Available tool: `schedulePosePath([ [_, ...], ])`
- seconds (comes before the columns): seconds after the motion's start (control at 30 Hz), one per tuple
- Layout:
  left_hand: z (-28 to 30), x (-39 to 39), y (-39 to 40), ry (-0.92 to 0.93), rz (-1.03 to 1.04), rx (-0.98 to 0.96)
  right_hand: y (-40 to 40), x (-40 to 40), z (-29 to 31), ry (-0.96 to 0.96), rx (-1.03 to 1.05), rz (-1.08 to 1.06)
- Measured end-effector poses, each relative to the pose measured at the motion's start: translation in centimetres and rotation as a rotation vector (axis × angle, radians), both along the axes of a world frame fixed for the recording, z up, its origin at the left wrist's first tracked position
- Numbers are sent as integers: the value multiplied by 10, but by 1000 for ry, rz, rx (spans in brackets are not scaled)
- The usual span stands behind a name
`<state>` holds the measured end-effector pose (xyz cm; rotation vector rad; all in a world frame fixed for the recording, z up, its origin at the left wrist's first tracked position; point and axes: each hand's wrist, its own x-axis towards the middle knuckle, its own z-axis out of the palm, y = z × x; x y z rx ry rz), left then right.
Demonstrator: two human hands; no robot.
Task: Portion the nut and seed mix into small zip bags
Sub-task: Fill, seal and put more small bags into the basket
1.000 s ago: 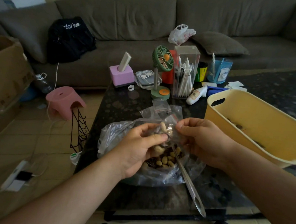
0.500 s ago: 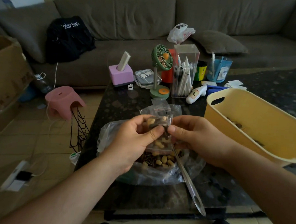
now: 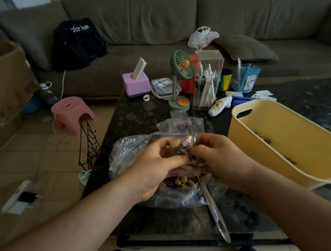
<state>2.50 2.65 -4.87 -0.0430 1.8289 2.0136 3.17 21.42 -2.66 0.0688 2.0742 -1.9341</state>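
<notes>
2 hands, my left hand and right hand, now pinch the small zip bag lower and flatter, probably sealing it.

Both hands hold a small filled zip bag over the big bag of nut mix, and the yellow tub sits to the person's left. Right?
Not quite. The head view shows the yellow tub on the person's right. The left hand and right hand do hold the small zip bag over the big bag.
</notes>
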Motion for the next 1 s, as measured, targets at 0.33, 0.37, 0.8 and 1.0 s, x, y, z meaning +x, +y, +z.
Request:
schedulePosePath([
  [0.33,3,3,6,-67,12,71,3,1,2,-66,-67,-55],
  [0.37,3,3,6,-61,10,56,3,2,2,-80,-87,-38],
  [0.8,1,3,6,-27,16,97,4,-2,1,-126,-257,-45],
  [1.0,2,2,8,-7,42,94,2,2,-2,-94,-212,-2],
])
